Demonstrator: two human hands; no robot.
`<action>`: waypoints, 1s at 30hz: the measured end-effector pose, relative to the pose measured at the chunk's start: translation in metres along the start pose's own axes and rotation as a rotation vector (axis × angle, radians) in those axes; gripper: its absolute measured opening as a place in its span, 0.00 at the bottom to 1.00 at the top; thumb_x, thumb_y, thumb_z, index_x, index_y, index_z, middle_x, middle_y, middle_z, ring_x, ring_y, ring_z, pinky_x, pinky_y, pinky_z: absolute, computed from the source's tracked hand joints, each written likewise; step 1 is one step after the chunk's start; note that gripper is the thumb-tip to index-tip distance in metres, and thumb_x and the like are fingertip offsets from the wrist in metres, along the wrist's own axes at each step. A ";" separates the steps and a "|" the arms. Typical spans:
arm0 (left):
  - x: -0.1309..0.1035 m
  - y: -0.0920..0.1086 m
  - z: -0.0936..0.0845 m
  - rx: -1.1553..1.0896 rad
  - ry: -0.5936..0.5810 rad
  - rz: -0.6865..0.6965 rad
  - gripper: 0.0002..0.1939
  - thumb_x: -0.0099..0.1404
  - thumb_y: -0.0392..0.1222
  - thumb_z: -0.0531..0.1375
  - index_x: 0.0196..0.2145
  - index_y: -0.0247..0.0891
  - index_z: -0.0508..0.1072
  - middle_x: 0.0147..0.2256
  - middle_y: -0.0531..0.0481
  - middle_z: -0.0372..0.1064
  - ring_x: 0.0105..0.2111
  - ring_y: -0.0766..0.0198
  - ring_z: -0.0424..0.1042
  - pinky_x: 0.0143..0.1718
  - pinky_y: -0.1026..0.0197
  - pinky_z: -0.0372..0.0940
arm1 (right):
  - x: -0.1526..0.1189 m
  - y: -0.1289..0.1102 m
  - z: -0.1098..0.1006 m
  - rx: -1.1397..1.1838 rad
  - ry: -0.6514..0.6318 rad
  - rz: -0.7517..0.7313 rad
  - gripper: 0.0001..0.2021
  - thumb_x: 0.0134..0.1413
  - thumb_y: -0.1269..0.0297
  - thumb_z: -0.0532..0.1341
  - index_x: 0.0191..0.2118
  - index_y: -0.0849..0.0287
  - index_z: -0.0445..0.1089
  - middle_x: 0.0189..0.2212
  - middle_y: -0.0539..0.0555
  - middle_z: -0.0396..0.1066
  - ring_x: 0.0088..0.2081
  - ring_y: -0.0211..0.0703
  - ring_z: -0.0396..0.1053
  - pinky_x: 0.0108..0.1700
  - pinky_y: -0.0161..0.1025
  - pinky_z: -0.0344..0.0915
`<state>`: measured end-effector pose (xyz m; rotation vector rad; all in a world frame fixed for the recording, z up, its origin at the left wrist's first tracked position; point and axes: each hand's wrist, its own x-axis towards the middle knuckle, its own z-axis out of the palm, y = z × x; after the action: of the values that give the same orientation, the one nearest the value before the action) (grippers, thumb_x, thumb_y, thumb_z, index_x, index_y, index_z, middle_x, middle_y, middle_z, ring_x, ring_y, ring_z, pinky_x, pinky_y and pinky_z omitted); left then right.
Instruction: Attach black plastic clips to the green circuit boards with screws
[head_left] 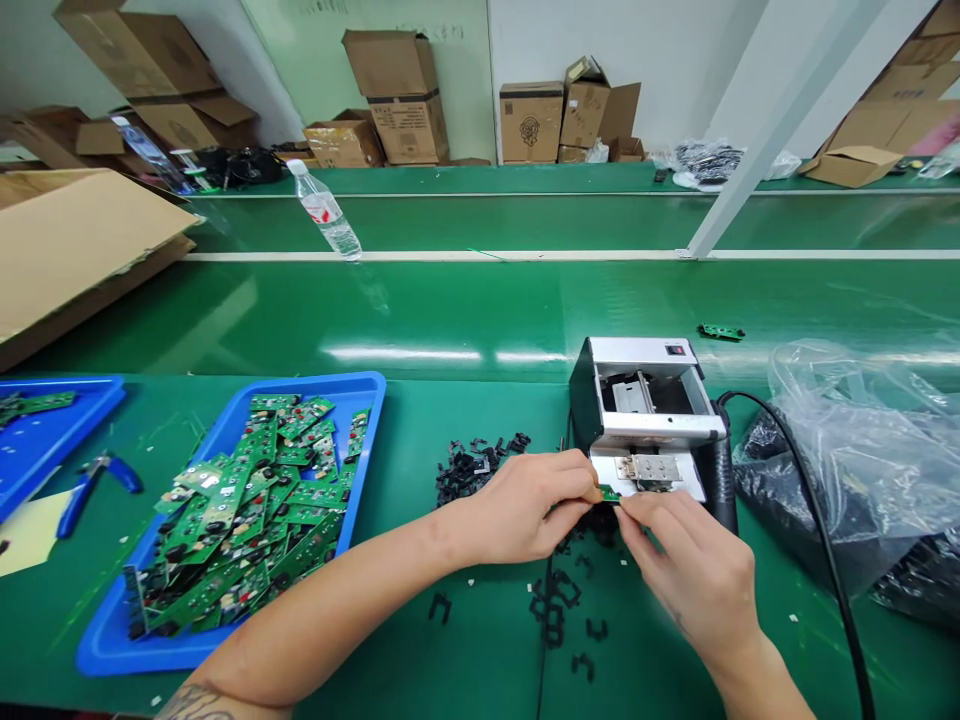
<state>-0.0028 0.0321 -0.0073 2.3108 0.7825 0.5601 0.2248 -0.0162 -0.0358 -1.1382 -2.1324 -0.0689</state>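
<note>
A small green circuit board (610, 494) is pinched between my two hands, just in front of a silver and black bench machine (652, 432). My left hand (536, 503) has its fingers closed on the board's left end. On the other end the fingertips of my right hand (686, 560) are closed. Most of the board is hidden by the fingers. Small black plastic clips (466, 472) lie in a pile beyond my left wrist, and more loose clips (553, 605) are scattered below the hands.
At left a blue tray (379, 420) holds many green circuit boards. Blue-handled pliers (94, 488) lie beside it. Clear plastic bags (847, 440) with black contents and a black cable (825, 540) are at right. A water bottle (326, 212) stands farther back.
</note>
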 end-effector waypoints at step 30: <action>-0.005 -0.008 0.005 0.705 -0.099 0.129 0.11 0.66 0.30 0.56 0.43 0.41 0.70 0.53 0.51 0.69 0.35 0.61 0.64 0.28 0.58 0.57 | -0.004 0.120 -0.017 0.028 -0.247 1.006 0.22 0.43 0.49 0.63 0.40 0.60 0.72 0.33 0.68 0.74 0.39 0.75 0.75 0.45 0.71 0.68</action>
<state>-0.0071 0.0314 -0.0167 3.0217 0.8857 0.2329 0.3250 0.0484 -0.0576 -2.1398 -1.5059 0.5778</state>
